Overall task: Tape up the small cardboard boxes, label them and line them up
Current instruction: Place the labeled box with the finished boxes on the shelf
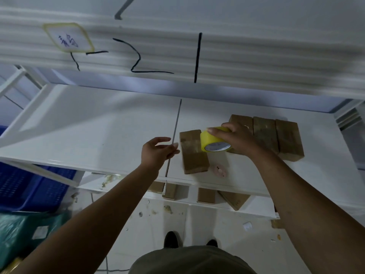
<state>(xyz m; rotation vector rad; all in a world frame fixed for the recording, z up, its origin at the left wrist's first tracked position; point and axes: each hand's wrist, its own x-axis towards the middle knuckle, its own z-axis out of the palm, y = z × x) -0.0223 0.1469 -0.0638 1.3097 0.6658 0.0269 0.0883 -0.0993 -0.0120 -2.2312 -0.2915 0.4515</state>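
Observation:
A small brown cardboard box (192,153) lies on the white shelf (98,123), apart from a row of three similar boxes (276,135) to its right. My right hand (235,138) grips a yellow roll of tape (214,141) just above the single box's right edge. My left hand (158,151) hovers to the left of that box, fingers loosely spread and holding nothing. A small pinkish round disc (219,171) lies on the shelf in front of the box.
A lower shelf holds several more brown boxes (205,195). Blue crates (29,186) stand at the left, green bags below them. An upper shelf edge (177,56) with black marker strokes and a taped note hangs overhead. Debris litters the floor by my shoes.

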